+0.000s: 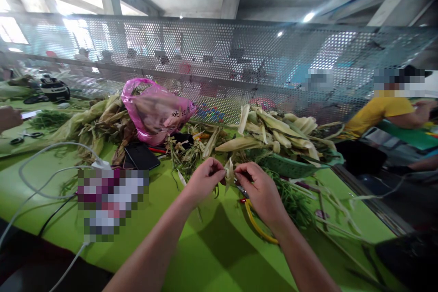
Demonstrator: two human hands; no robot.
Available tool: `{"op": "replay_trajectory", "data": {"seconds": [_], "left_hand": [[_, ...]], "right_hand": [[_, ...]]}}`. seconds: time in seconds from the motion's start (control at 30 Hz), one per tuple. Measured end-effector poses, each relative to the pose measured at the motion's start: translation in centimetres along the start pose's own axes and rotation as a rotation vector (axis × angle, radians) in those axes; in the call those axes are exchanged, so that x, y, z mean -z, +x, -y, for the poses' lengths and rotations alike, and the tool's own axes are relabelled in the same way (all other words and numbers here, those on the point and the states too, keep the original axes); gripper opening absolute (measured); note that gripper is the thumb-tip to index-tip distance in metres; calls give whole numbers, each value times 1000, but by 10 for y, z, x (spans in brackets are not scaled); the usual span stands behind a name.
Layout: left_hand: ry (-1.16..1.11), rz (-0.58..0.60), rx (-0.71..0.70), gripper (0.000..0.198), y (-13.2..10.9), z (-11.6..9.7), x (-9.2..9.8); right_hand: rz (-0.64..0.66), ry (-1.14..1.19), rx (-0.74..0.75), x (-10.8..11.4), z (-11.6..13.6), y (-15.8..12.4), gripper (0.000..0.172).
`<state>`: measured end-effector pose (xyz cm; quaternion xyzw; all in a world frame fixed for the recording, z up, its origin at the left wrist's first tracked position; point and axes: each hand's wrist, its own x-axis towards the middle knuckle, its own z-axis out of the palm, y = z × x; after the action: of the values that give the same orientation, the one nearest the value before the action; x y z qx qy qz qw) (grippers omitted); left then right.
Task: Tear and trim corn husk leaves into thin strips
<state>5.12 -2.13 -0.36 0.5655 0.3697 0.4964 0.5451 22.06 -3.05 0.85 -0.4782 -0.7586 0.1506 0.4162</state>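
Both hands meet over the green table [185, 255], pinching a small pale piece of corn husk [229, 177] that stands up between the fingertips. My left hand [207, 177] grips its left side with thumb and forefinger. From the right, my right hand [260, 189] pinches the other side. Partly hidden beneath the right hand lies a tool with a curved yellow handle [256, 223] and a bit of red. Just beyond the fingers, a green basket [290, 168] bears a heap of dry corn husks [280, 132].
Left lie a pink plastic bag [153, 109], more husks [106, 118], a black phone [142, 156], scissors [25, 137] and white cables [51, 146]. Green strands [296, 200] lie right. Behind stands a perforated metal screen [212, 64]. A person in yellow [383, 112] sits right; another's hand [9, 117] shows left.
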Motion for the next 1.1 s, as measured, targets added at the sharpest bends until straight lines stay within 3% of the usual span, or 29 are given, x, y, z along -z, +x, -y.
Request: {"op": "replay_trajectory", "data": {"seconds": [0.53, 1.1], "left_hand": [[-60, 40, -65, 16, 2, 5, 1], [-55, 30, -36, 18, 0, 2, 1]], "right_hand": [[-8, -87, 28, 0, 1, -2, 8], [-34, -47, -14, -1, 2, -3, 9]]}}
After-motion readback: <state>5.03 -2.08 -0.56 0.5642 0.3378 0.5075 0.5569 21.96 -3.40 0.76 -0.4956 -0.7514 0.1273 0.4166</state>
